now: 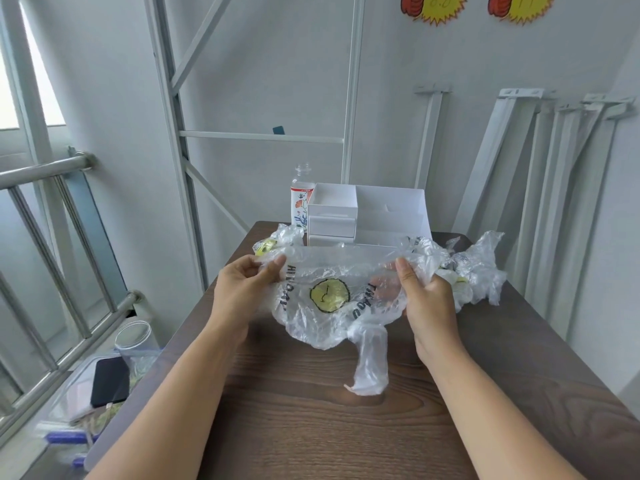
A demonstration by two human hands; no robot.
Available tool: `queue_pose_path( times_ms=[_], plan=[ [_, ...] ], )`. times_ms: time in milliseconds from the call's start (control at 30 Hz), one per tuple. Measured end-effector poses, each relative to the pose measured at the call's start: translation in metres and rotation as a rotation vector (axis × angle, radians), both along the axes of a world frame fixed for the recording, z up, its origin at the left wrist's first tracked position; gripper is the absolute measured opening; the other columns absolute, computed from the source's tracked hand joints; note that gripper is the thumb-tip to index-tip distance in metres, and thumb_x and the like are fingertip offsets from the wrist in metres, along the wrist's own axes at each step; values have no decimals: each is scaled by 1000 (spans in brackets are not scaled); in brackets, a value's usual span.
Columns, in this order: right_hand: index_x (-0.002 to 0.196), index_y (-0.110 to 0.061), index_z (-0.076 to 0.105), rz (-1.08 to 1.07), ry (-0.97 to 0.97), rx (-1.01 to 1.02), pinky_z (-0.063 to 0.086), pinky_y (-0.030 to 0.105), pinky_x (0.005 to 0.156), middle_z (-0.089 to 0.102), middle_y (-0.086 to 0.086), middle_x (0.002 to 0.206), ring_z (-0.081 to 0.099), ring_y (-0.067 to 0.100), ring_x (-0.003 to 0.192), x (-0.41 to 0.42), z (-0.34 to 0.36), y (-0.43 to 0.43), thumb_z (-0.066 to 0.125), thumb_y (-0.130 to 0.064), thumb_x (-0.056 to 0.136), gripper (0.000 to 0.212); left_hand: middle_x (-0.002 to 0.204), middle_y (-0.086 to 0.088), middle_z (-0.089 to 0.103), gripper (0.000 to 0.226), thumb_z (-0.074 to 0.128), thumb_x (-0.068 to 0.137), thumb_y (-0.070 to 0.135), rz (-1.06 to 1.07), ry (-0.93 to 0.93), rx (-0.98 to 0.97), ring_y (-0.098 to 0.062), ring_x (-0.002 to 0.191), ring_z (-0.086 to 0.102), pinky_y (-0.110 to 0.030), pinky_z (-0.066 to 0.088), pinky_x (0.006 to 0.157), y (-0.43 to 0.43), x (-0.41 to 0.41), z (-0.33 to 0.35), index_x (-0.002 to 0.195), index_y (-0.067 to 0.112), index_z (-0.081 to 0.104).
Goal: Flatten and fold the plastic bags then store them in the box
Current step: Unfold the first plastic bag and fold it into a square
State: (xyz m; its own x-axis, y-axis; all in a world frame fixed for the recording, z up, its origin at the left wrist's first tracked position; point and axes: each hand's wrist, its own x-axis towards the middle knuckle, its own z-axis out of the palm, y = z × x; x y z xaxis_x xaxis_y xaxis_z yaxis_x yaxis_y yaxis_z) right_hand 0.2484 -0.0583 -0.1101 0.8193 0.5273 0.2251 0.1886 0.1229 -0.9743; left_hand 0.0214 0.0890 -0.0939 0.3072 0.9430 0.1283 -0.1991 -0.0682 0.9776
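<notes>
A crumpled clear plastic bag (332, 299) with a yellow round face print hangs stretched between my two hands above the brown wooden table (311, 427). My left hand (244, 285) pinches its left upper edge. My right hand (424, 299) grips its right upper edge. One bag handle (370, 362) dangles down onto the table. More crumpled clear bags lie behind, a pile at the right (481, 268) and one at the left (277, 240). The white box (367, 213) with open compartments stands at the table's far edge.
A clear bottle (302, 199) with a flower label stands left of the box. White metal shelf parts (554, 202) lean on the wall at right. A railing (52, 237) and a clear bin with a black phone (109, 382) are at the left, beside the table.
</notes>
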Motion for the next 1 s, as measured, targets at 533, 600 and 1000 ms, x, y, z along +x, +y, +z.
queue_pose_path(
  times_ms=[533,600,1000],
  plan=[
    [109,6,73,107,91,123,55,39,100,76,23,110,74,27,108,2,5,-5,79,-58,87,68,95,-14,79,38,86,84,36,-76,-81,-62,-33,87,76,-46,60,88,13,-11,-1,104,5,79],
    [107,14,65,145,98,161,48,36,85,70,35,102,46,10,94,1,5,-8,84,-59,83,78,98,-17,80,33,89,79,30,3,-87,-46,-34,91,77,-50,60,90,15,-13,-3,100,6,80],
    [119,-19,73,399,408,357,31,16,45,65,-6,96,39,4,63,4,20,-14,90,-32,75,49,88,-13,79,29,89,74,29,81,-41,-63,-28,76,72,-43,63,76,19,-17,-3,92,9,79]
  ],
)
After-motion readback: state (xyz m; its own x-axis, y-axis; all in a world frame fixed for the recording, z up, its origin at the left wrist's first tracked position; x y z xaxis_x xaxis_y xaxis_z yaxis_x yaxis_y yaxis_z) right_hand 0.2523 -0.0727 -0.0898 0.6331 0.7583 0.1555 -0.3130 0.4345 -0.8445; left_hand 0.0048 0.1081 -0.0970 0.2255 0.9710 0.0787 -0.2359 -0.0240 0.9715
